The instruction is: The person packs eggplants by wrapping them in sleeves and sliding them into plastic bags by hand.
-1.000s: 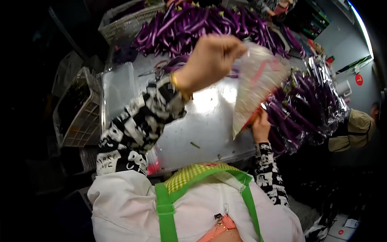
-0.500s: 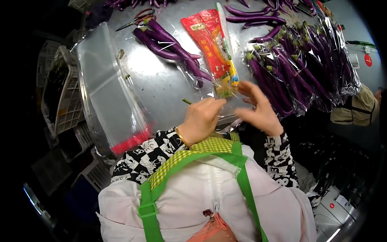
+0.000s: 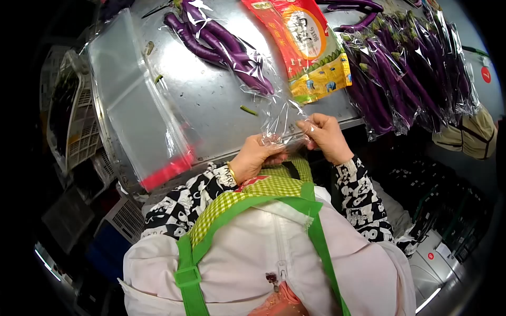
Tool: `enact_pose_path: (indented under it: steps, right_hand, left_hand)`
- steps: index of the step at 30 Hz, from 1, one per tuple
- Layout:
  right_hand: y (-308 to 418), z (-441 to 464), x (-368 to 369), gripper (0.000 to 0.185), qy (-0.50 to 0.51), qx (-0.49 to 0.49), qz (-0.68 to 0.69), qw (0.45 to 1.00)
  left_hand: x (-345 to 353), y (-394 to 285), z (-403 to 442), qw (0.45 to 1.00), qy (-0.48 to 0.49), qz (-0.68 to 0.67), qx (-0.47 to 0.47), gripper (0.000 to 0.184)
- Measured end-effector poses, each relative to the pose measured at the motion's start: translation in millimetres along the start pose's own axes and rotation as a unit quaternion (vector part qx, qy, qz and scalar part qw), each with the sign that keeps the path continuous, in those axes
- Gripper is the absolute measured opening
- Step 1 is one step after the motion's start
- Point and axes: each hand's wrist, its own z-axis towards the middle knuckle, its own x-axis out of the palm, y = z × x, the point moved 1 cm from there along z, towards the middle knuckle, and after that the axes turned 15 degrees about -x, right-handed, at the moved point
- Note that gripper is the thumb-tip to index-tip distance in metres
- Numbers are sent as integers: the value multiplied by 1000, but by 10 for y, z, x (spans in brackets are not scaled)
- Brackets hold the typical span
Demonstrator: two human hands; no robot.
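Several long purple eggplants lie inside a clear plastic bag on the metal table. The bag's loose end stretches toward me, over the table's near edge. My left hand is closed on the left side of that end, fingers partly hidden under the film. On the other side, my right hand pinches the film between thumb and fingers. Just beyond my right hand, a red and yellow printed rice bag lies flat. A small green stem piece rests left of the plastic.
A stack of clear bags with a red edge lies on the table's left. Bagged eggplants are lined up on the right, loose eggplants behind. White crates stand left of the table.
My right hand has come from open to pinching the plastic. The bagged eggplants' loose end is now drawn taut toward me. The rice bag has unfolded to lie flat.
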Motion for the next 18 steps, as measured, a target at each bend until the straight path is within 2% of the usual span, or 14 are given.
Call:
enact_pose_path:
  steps: [1,2,3,4,5,7,9,11,13,15,18]
  right_hand:
    - [-89,37,-102,25,-3,0,-1,1000]
    - [-234,89,-242,25,-32,-86,-146,985]
    - [-260,80,-310,25,-57,-166,-287,942]
    - [-249,43,-381,21,-53,-147,-364,918]
    - [-211,25,-369,21,-50,-147,-364,918]
    - [-155,-110,-286,19,-72,-229,-485,841]
    - [134,-270,-174,21,-69,-214,-459,860]
    - [444,-420,-30,19,-114,-430,-490,750]
    - [476,-499,46,21,27,-494,-425,758]
    - [352,-477,154,18,107,-477,-432,758]
    - [183,-389,206,18,137,-494,-434,741]
  left_hand:
    - [5,51,52,995,46,-38,-77,29]
    - [-16,66,31,994,47,-31,-96,17]
    - [-37,79,10,993,48,-31,-99,17]
    - [-65,92,-15,995,27,-4,-98,17]
    - [-67,71,-42,995,4,23,-94,16]
    - [49,65,-103,996,-21,-2,-91,16]
    - [95,74,-110,991,43,-90,-84,19]
    - [58,96,-69,991,60,-79,-95,20]
    - [60,103,-46,989,79,-69,-105,21]
    - [93,48,-70,994,63,-55,-69,19]
    - [106,47,-54,998,43,-41,-28,17]
